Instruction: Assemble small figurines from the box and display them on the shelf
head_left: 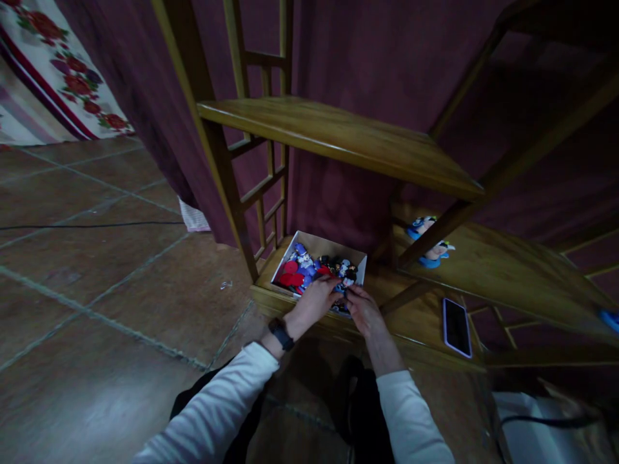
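A white open-topped box (316,240) stands on the low wooden shelf, full of small colourful figurines (291,276) in red, purple, white and black. Over its front right part, my left hand (318,298) and my right hand (363,312) come together. Between their fingertips is a small figurine (345,283) with blue and white on it, and the fingers of both hands are closed on it. Its lower part is hidden by my fingers. A dark watch (281,334) is on my left wrist.
A wooden shelf board (338,135) juts out above the box. To the right lies a phone (456,327) in a light purple case. Two blue-and-white figures (434,253) stand behind a slanting post. A dark cable (97,225) crosses the tiled floor at left.
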`<action>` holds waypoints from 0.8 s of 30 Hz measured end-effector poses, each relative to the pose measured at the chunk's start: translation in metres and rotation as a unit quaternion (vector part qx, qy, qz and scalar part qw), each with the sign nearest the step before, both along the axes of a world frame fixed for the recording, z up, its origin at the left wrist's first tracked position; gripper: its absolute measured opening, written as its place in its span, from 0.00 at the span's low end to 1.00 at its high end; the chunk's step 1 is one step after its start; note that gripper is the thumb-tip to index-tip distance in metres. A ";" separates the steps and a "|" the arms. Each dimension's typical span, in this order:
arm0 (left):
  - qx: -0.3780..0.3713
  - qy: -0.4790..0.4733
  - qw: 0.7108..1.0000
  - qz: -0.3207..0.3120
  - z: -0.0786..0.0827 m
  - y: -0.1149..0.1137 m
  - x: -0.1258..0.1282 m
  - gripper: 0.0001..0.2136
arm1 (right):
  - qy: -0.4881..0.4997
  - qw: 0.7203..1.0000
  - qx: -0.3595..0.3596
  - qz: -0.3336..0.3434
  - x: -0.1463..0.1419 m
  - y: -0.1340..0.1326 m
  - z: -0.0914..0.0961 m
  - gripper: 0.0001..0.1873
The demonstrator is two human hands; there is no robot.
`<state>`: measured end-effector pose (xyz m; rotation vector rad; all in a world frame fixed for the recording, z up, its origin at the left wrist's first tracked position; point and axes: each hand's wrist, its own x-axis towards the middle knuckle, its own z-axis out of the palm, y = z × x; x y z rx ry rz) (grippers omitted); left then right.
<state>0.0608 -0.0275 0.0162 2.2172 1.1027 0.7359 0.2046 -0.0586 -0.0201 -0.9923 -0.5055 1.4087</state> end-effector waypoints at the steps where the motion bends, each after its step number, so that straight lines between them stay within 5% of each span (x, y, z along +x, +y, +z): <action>1: 0.026 0.032 0.999 -0.006 0.003 -0.003 0.000 0.12 | -0.001 1.000 0.002 0.003 0.000 0.000 0.000 0.10; 12: 0.205 0.212 0.955 -0.046 0.008 -0.016 0.001 0.13 | -0.010 1.000 -0.008 -0.019 -0.004 -0.005 -0.007 0.09; 24: 0.162 0.201 0.964 -0.066 0.004 -0.017 0.001 0.13 | 0.006 0.999 -0.034 -0.024 -0.007 -0.006 -0.012 0.12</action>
